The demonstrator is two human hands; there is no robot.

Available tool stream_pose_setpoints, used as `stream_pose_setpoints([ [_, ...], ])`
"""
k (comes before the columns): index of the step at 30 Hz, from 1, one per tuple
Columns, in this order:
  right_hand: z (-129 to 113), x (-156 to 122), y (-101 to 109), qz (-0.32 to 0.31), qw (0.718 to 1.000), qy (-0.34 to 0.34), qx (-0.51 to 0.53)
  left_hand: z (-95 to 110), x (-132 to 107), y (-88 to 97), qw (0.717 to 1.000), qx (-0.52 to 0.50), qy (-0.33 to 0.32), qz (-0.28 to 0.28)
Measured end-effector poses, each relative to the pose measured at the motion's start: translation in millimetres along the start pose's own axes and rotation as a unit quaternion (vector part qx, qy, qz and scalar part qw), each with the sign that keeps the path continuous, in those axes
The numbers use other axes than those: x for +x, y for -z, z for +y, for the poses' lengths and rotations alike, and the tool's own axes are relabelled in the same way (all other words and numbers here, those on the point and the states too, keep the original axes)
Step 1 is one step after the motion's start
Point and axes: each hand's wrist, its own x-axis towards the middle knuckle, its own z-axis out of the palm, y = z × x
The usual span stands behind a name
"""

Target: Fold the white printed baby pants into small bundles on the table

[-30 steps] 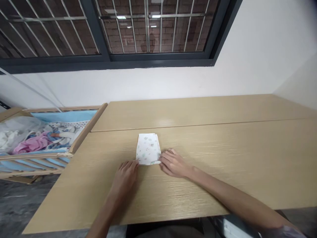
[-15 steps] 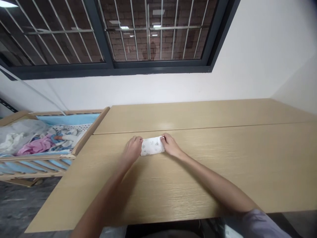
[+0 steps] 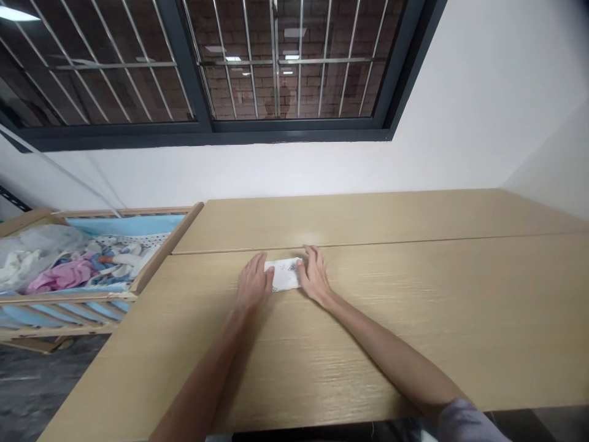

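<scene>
Folded white cloth (image 3: 284, 271): both ends hidden behind fingers of left hand (image 3: 254, 283) and right hand (image 3: 315, 275); print too small to tell. Whether fingers grip or only press: cannot tell. Both forearms cut off by bottom edge, as is right sleeve (image 3: 464, 423). Wooden crib (image 3: 168, 247) cut off by left edge; heaped fabrics (image 3: 62, 274) inside too jumbled to tell apart. Desk (image 3: 414, 319) near edge partly below frame. Barred window (image 3: 294, 132) cut off by top edge.
</scene>
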Motion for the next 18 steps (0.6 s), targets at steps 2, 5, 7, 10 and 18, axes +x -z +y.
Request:
stream_pose_setpoints([
  [2, -8.7, -5.7, 3.1, -0.055, 0.991, 0.115, -0.035, 7.9, -5.9, -2.8, 0.997, -0.008, -0.069, -0.015],
  [5, -15.7, -11.9, 0.5, -0.153, 0.965, 0.201, -0.073, 15.6, -13.8, -12.5, 0.992, 0.008, -0.114, -0.047],
  [7, -16.3, -13.7, -2.9, -0.188, 0.956, 0.206, -0.088, 16.4, -18.2, -19.4, 0.992, 0.031, -0.097, -0.072],
  [10, -15.3, -14.7, -5.4, -0.206, 0.956, 0.185, -0.101, 13.6, -22.6, -25.9, 0.992, 0.053, -0.076, -0.088],
  [18, -10.2, -17.5, -4.9, -0.146, 0.978, 0.072, -0.131, 9.0, -25.8, -30.4, 0.993, 0.062, -0.068, -0.075],
])
